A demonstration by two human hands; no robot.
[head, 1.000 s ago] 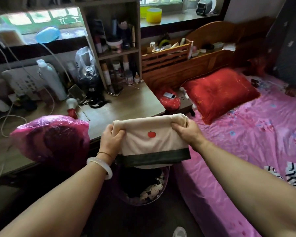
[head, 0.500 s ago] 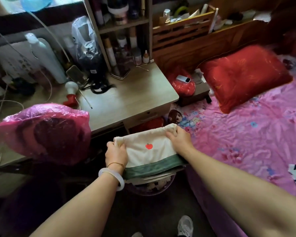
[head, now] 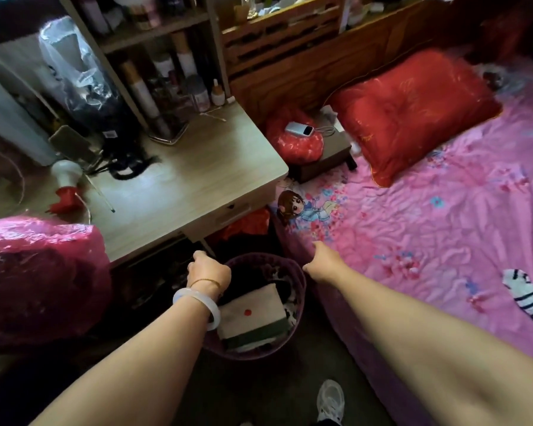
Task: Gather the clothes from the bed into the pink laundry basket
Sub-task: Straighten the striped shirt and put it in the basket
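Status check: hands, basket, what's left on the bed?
Both hands, left and right, empty. Cream garment in basket. Striped garment on bed.

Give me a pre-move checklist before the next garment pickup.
1. Cream garment inside pink laundry basket: ok.
2. Left hand holding nothing: cannot tell, fingers curled by the rim.
3. Right hand holding nothing: ok, nothing visible in it.
4. Clothes left on bed: not ok, striped garment remains.
5. Room left in basket: cannot tell.
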